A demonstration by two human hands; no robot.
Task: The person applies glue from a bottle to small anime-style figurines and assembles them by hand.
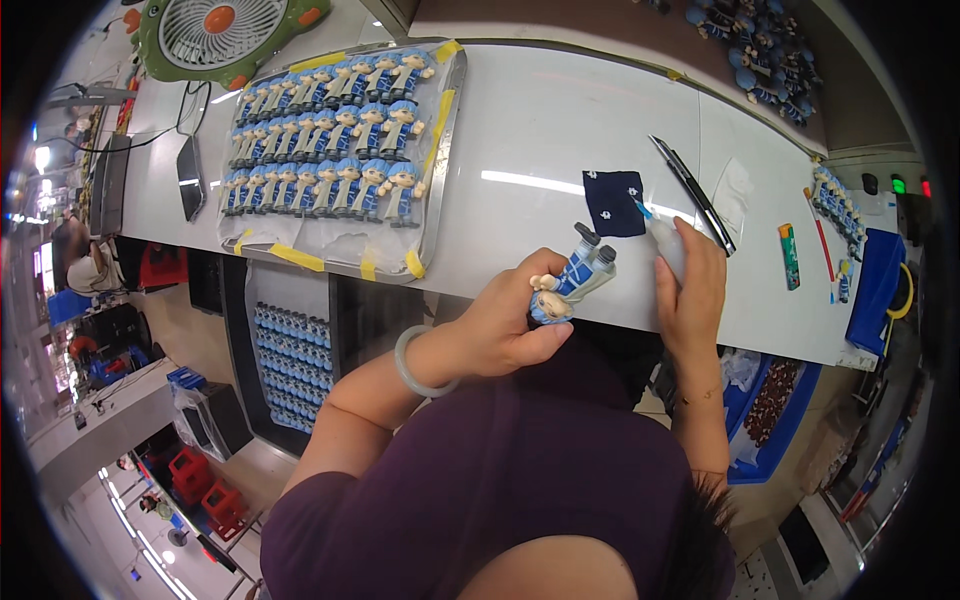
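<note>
My left hand (pixel 505 318) grips a blue-haired figurine (pixel 573 278) by its head end, with the dark shoes pointing up and away from me. Fingers of my right hand (pixel 695 290) are wrapped round a small whitish squeeze bottle (pixel 664 243) with a blue nozzle. The nozzle tip hangs over or touches the edge of a dark navy cloth (pixel 612 205) with small white motifs; I cannot tell which. The cloth lies flat on the white table (pixel 520 130), just beyond the figurine.
Rows of similar figurines fill a taped tray (pixel 435 215) at the left. A green fan (pixel 215 35) stands behind it. To the right lie a black craft knife (pixel 692 192), a green lighter (pixel 789 256), a red stick (pixel 819 235) and a blue bin (pixel 872 290). More figurines (pixel 295 365) fill a lower tray.
</note>
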